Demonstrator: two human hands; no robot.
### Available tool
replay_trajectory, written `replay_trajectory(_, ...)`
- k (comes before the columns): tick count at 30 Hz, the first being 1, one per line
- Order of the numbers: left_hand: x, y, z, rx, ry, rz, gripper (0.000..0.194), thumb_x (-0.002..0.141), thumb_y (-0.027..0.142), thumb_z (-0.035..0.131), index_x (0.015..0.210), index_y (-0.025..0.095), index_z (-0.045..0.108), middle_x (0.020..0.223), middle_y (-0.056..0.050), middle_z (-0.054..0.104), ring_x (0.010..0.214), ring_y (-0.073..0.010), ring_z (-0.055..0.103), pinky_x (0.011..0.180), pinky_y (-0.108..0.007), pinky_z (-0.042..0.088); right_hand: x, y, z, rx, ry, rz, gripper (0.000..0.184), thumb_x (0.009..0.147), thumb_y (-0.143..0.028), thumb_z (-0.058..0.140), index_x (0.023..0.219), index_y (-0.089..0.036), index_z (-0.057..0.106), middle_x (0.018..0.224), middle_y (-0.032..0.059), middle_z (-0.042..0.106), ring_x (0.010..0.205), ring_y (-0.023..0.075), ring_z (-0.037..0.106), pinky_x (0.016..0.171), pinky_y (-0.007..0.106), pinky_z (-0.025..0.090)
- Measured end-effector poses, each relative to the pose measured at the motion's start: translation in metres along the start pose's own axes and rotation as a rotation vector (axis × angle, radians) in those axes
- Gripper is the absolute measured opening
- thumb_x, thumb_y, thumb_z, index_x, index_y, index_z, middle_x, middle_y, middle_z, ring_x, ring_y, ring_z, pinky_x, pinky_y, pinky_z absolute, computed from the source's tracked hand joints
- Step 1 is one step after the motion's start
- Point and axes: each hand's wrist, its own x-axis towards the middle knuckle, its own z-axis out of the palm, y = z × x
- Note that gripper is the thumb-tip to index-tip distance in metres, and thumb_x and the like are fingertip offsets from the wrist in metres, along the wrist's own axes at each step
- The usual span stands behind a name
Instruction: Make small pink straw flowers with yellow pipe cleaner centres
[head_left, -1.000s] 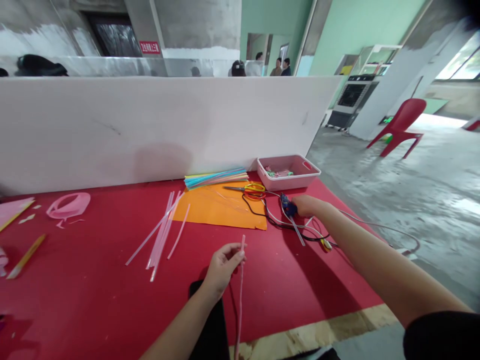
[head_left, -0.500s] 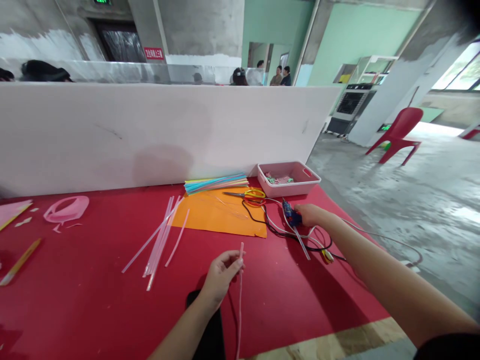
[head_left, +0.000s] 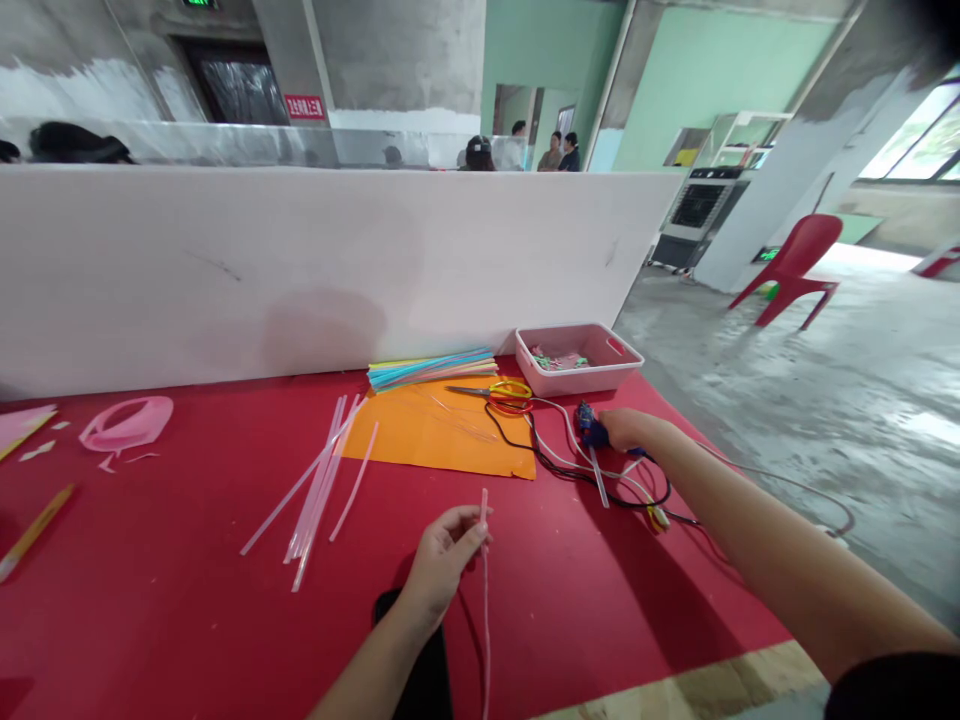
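Note:
My left hand pinches a thin pink strip near its top end, and the rest hangs down past the bottom of the picture. At the right, my right hand is closed around a blue glue gun, its fingers partly hidden. A translucent glue stick sticks out of the gun towards me. White and black cables run around it on the red table. Beneath my left forearm lies a black phone-like object, partly covered.
Several pink translucent sticks lie left of an orange sheet. Yellow-and-red-handled scissors and a bundle of coloured sticks rest on the sheet. Behind stand a pink bin and a white partition. A wooden-handled tool lies far left.
My right hand has shifted slightly right with the glue gun, and the gun and its stick have turned a little. My left hand keeps its pinch on the pink strip.

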Motion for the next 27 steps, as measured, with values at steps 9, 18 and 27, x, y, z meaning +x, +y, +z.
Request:
replay_trajectory(9, -0.001, 0.001, 0.000, -0.001, -0.020, -0.015, 0.042, 0.067, 0.045, 0.081, 0.095, 0.016, 0.071, 0.073, -0.002, 0.067, 0.063, -0.0105, 0.058, 0.060, -0.022, 0.042, -0.025, -0.007, -0.012, -0.006, 0.165, 0.005, 0.034, 0.092, -0.035, 0.059, 0.122, -0.017, 0.057, 0.122, 0.0093, 0.060, 0.105, 0.0213, 0.062, 0.087, 0.042, 0.054)
replay_trajectory(18, 0.000, -0.002, -0.001, -0.034, -0.030, -0.011, 0.041, 0.067, 0.046, 0.081, 0.094, 0.016, 0.070, 0.072, -0.002, 0.066, 0.062, -0.0097, 0.057, 0.062, -0.022, 0.042, -0.005, -0.097, -0.057, 0.027, 0.451, -0.295, 0.036, 0.092, -0.035, 0.059, 0.122, -0.015, 0.057, 0.124, 0.0105, 0.060, 0.106, 0.0220, 0.062, 0.089, 0.043, 0.054)
replay_trajectory(27, 0.000, -0.002, 0.000, -0.094, -0.021, -0.009, 0.048, 0.060, 0.051, 0.084, 0.086, 0.015, 0.067, 0.072, 0.000, 0.064, 0.062, -0.0092, 0.059, 0.066, -0.023, 0.047, 0.040, -0.141, -0.070, -0.084, 0.336, -0.324, 0.037, 0.092, -0.035, 0.060, 0.122, -0.014, 0.057, 0.123, 0.0114, 0.060, 0.105, 0.0220, 0.062, 0.088, 0.042, 0.054)
